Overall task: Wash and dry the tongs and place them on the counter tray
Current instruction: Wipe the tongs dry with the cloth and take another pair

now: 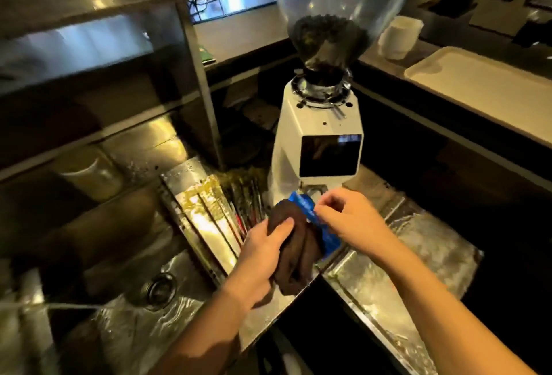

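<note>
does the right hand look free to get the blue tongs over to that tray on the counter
Probably yes: the right hand pinches the blue tongs, the tray lies bare up right, nothing stands between, though the left hand holds a brown cloth round them.

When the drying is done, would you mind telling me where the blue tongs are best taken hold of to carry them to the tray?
Probably by the bare blue end nearest the coffee grinder, coming from the right. The brown cloth in the left hand wraps the rest of the tongs, and the right hand already pinches that exposed end. The tray also lies to the right.
</note>
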Demonstrator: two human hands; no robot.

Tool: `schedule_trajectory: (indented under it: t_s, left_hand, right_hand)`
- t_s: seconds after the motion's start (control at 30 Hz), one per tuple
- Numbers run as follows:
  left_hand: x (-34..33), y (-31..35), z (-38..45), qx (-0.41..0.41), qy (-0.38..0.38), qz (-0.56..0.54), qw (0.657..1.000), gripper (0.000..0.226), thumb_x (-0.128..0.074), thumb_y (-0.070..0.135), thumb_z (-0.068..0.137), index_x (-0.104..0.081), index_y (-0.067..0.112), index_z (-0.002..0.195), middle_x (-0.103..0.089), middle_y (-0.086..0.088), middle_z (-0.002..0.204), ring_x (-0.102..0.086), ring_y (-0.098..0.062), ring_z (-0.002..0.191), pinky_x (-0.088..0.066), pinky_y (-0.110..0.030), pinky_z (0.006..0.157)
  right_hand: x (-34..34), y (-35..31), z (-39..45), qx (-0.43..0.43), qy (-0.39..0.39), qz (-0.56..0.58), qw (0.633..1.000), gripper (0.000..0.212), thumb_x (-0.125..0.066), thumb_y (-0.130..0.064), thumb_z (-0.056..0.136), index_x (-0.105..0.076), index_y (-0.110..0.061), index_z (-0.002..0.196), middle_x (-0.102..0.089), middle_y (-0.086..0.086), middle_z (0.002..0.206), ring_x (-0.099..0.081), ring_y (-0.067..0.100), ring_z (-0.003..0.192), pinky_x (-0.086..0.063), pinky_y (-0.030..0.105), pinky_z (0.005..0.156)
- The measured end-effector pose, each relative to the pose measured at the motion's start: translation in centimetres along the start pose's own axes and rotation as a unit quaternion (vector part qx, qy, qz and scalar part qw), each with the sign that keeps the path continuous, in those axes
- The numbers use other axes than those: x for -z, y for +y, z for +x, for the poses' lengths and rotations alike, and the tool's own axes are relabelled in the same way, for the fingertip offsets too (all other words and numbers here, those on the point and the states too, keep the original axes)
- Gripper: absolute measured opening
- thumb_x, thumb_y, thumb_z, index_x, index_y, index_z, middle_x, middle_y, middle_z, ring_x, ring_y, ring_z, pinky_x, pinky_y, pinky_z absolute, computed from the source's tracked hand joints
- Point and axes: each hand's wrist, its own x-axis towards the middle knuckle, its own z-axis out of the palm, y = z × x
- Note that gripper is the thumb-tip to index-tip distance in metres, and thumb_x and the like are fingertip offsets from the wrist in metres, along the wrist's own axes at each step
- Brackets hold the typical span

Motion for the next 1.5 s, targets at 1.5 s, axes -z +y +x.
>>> schedule_trajectory:
  t_s: [1.5]
  left_hand:
    - [34.8,-1.6,-8.1,-0.211,0.240,-0.325,0.890,0.034,-0.056,0.037,0.088,-0.072,0.009,0.096,-0.068,-0.009,0.085,-0.066,-0.024,0.080,-0.056,-0.035,0.077]
  right_hand:
    - [-27.8,-11.6,-0.8,-0.218,-0.466,0.208,0.832,0.032,-0.062,-0.024,0.092,-0.064,0.000,0.113,-0.067,0.018,0.092,-0.067,0.022,0.067,-0.055,0.032,0.054]
